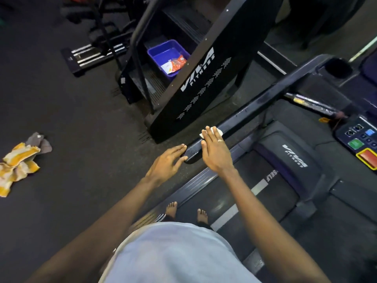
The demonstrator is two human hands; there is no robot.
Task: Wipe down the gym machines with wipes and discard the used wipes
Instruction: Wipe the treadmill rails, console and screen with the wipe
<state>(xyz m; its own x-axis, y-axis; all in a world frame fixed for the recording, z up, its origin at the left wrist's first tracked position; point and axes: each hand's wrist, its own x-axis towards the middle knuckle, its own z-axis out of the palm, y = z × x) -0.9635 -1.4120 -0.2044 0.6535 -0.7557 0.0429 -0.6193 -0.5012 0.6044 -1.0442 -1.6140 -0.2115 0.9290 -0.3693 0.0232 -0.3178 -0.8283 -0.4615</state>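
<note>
Fingers [210, 137] of the right hand [217, 155] are straight and together, pressing a white wipe [217, 131] flat on the treadmill handrail [265, 103], near its rounded end. The left hand [167, 163] is flat and its fingertips touch that end. I see the stair machine [193, 88] just beside the rail. To the left, dark floor [81, 119] reaches to a yellow cloth [18, 164].

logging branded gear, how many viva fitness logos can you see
2: one on the stepper panel, one on the treadmill hood. More may be hidden on machines outside the view.
</note>
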